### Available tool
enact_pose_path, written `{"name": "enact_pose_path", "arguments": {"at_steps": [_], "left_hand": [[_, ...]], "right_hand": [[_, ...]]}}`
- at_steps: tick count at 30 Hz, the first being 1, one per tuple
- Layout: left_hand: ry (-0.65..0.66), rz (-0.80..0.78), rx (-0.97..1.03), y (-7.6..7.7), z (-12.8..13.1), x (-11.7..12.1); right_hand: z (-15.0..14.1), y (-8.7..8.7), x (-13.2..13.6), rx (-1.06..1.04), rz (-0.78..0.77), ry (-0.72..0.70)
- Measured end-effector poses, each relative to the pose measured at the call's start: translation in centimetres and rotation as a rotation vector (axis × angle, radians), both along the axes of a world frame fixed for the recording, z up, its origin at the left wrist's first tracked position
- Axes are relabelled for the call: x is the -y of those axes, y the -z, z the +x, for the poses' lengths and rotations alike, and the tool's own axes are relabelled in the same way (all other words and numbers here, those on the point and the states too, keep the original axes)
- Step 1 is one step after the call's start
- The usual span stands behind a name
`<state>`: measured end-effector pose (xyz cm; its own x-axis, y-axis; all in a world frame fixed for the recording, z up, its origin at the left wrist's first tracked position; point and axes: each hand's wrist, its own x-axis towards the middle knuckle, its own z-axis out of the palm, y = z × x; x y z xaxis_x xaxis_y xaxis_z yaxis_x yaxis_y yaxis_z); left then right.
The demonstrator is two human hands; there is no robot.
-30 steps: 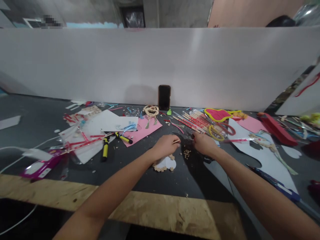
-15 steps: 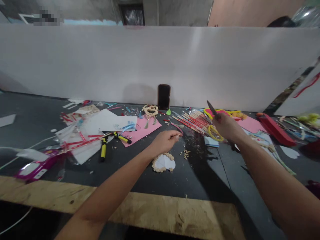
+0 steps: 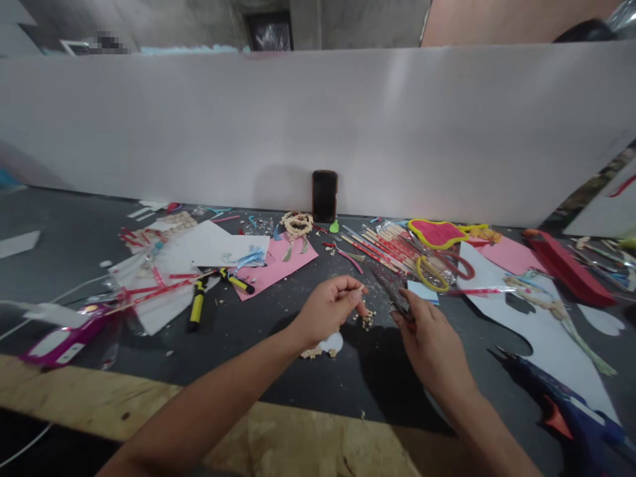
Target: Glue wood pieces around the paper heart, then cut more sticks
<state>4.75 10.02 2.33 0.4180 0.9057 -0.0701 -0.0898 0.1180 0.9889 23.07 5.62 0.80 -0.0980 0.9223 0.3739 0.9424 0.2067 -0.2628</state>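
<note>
My left hand is above the middle of the dark table, its thumb and fingertips pinched together; whatever they hold is too small to make out. Partly hidden under that hand lies a white paper heart edged with small beige pieces. A small pile of loose beige bits sits just beyond the left fingertips. My right hand is closed around dark-bladed scissors, whose tips point up and left over the table. The hands are a short way apart.
A blue glue gun is at the lower right. Striped sticks, yellow-handled scissors and a red tray lie toward the right. A phone leans against the white panel. Yellow-black pliers and a purple device are left.
My right hand has come down and left with the scissors, closer to my left hand. The left hand has shifted slightly lower, covering more of the heart. The view has turned, showing the glue gun.
</note>
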Motion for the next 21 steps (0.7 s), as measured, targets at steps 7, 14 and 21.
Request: {"name": "enact_pose_path", "arguments": {"at_steps": [7, 14, 21], "left_hand": [[-0.003, 0.004, -0.013, -0.6, 0.2, 0.5], [0.019, -0.071, 0.03, -1.0, 0.6, 0.6], [0.013, -0.117, 0.062, -1.1, 0.4, 0.6]], "right_hand": [[0.7, -0.8, 0.6, 0.061, 0.097, 0.023], [0.3, -0.9, 1.1, 0.1, 0.094, -0.003], [-0.3, -0.9, 1.4, 0.113, 0.089, -0.07]]}}
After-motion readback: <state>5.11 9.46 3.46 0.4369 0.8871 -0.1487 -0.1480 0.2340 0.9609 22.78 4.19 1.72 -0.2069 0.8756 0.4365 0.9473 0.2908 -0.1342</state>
